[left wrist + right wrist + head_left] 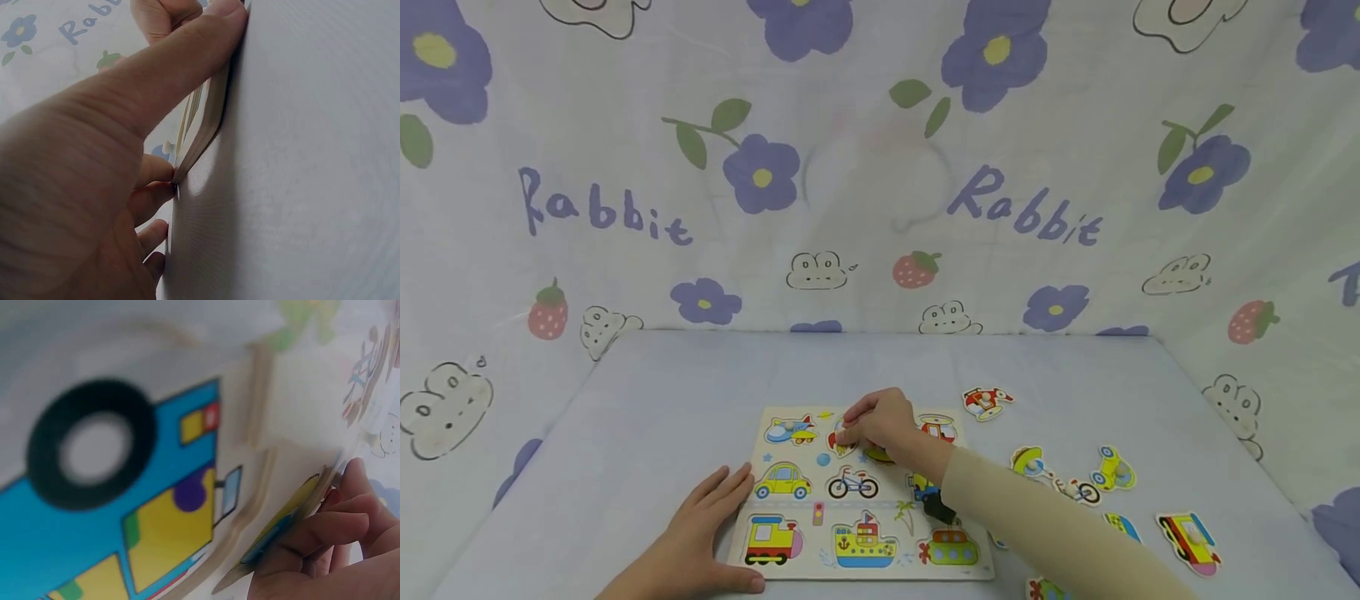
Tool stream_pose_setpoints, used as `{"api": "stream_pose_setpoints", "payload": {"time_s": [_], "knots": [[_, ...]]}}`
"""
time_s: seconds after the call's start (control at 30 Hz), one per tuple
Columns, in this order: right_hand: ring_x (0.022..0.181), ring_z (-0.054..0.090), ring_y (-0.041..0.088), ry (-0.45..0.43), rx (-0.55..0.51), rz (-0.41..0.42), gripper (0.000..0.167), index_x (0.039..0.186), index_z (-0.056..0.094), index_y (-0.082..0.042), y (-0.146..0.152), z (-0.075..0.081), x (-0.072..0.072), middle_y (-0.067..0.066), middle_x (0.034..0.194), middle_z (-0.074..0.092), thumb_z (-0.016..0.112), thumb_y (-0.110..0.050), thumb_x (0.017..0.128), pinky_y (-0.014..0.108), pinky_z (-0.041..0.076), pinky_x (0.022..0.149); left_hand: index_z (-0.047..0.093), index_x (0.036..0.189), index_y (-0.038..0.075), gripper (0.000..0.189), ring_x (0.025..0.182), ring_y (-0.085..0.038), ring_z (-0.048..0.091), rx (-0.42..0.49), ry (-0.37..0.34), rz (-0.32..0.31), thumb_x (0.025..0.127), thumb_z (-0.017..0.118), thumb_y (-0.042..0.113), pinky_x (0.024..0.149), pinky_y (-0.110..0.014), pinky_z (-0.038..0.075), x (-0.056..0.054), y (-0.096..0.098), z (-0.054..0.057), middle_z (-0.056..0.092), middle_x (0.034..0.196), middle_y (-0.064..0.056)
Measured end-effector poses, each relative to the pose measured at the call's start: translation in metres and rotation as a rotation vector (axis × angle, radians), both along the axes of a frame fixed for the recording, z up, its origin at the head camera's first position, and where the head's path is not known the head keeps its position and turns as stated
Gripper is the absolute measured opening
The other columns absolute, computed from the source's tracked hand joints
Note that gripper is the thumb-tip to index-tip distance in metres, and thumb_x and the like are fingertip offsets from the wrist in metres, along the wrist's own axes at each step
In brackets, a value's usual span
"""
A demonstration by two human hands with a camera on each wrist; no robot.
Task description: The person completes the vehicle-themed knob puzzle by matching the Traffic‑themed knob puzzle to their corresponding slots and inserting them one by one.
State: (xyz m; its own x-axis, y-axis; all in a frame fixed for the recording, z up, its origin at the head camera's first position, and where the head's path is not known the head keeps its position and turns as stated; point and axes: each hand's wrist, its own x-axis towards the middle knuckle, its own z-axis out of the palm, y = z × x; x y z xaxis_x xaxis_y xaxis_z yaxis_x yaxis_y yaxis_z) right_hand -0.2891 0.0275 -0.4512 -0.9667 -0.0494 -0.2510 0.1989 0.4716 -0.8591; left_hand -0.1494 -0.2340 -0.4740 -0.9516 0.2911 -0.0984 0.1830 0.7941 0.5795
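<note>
A wooden peg puzzle board (pixel 808 537) with vehicle pictures lies on the table. My right hand (pixel 886 429) is over its top row and pinches a red-and-white rocket piece (pixel 841 437) at the rocket's spot; whether the piece sits flush cannot be told. In the right wrist view, the curled fingers (pixel 319 534) are close to the board, beyond the blue truck picture (pixel 94 506). My left hand (pixel 703 525) rests along the board's left edge with fingers extended; its thumb (pixel 181 59) lies by the near corner. An airplane piece (pixel 790 429) with a knob sits at top left.
Loose pieces lie right of the board: a helicopter (pixel 985 402), a flying saucer (pixel 1027 459), a bicycle (pixel 1081 492), a yellow car (pixel 1114 471), a train (pixel 1190 540) and a submarine (pixel 1047 590). The right sleeve (pixel 1037 525) covers part of this area. A patterned curtain (pixel 865 208) hangs behind.
</note>
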Motion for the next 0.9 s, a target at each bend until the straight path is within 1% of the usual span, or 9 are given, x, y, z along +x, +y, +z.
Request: {"api": "stream_pose_setpoints", "payload": {"time_s": [0.2, 0.33, 0.4, 0.5, 0.57, 0.7, 0.8, 0.9], "knots": [[0.042, 0.044, 0.012, 0.009, -0.056, 0.018, 0.022, 0.081, 0.074, -0.009, 0.002, 0.000, -0.001, 0.002, 0.071, 0.070, 0.091, -0.011, 0.068, 0.022, 0.035, 0.038, 0.037, 0.153, 0.008, 0.126, 0.146, -0.034, 0.009, -0.002, 0.025, -0.012, 0.055, 0.080, 0.074, 0.109, -0.066, 0.018, -0.002, 0.001, 0.001, 0.025, 0.160, -0.002], [0.042, 0.043, 0.012, 0.013, -0.072, 0.022, 0.021, 0.082, 0.073, -0.007, 0.002, 0.001, 0.002, 0.003, 0.071, 0.070, 0.090, -0.009, 0.069, 0.022, 0.035, 0.039, 0.035, 0.153, 0.008, 0.126, 0.145, -0.035, 0.008, 0.014, 0.015, -0.022, 0.055, 0.081, 0.073, 0.108, -0.067, 0.019, -0.002, 0.000, -0.001, 0.024, 0.161, -0.003], [0.042, 0.043, 0.012, 0.008, -0.075, 0.020, 0.021, 0.082, 0.073, -0.007, 0.002, 0.002, 0.004, 0.003, 0.071, 0.070, 0.090, -0.009, 0.070, 0.022, 0.036, 0.039, 0.034, 0.154, 0.009, 0.127, 0.145, -0.034, 0.007, 0.033, 0.000, -0.015, 0.054, 0.083, 0.071, 0.107, -0.068, 0.020, -0.001, 0.000, -0.003, 0.023, 0.161, -0.001], [0.042, 0.042, 0.011, -0.004, -0.072, 0.016, 0.020, 0.083, 0.073, -0.007, -0.001, 0.004, 0.006, 0.002, 0.071, 0.070, 0.089, -0.009, 0.071, 0.021, 0.036, 0.039, 0.034, 0.154, 0.010, 0.126, 0.145, -0.035, 0.008, 0.050, -0.002, -0.008, 0.055, 0.084, 0.068, 0.106, -0.068, 0.021, 0.000, -0.003, -0.003, 0.024, 0.161, -0.001], [0.042, 0.042, 0.011, -0.006, -0.071, 0.015, 0.020, 0.083, 0.073, -0.007, -0.002, 0.004, 0.007, 0.002, 0.072, 0.071, 0.090, -0.009, 0.071, 0.020, 0.036, 0.039, 0.034, 0.153, 0.008, 0.124, 0.145, -0.037, 0.010, 0.056, 0.011, -0.015, 0.056, 0.085, 0.067, 0.106, -0.069, 0.023, 0.001, -0.004, -0.004, 0.025, 0.160, -0.004], [0.042, 0.043, 0.012, 0.000, -0.073, 0.025, 0.021, 0.082, 0.074, -0.007, -0.001, 0.001, 0.009, 0.002, 0.071, 0.070, 0.090, -0.010, 0.070, 0.021, 0.035, 0.039, 0.037, 0.151, 0.002, 0.121, 0.142, -0.042, 0.014, 0.042, 0.065, -0.045, 0.060, 0.082, 0.068, 0.101, -0.071, 0.027, 0.002, -0.005, -0.008, 0.029, 0.158, -0.010], [0.042, 0.043, 0.012, 0.019, -0.075, 0.028, 0.020, 0.082, 0.074, -0.007, 0.000, -0.001, 0.009, 0.002, 0.071, 0.070, 0.090, -0.009, 0.070, 0.021, 0.035, 0.039, 0.037, 0.150, 0.000, 0.120, 0.142, -0.043, 0.014, 0.037, 0.095, -0.066, 0.062, 0.080, 0.070, 0.101, -0.072, 0.027, 0.001, -0.005, -0.010, 0.030, 0.158, -0.011], [0.043, 0.044, 0.012, 0.037, -0.077, 0.024, 0.020, 0.081, 0.074, -0.007, 0.002, -0.001, 0.008, 0.001, 0.070, 0.070, 0.090, -0.009, 0.070, 0.022, 0.036, 0.040, 0.038, 0.150, -0.001, 0.119, 0.141, -0.044, 0.015, 0.043, 0.111, -0.087, 0.063, 0.080, 0.069, 0.101, -0.073, 0.026, -0.001, -0.005, -0.009, 0.030, 0.157, -0.013]]}}
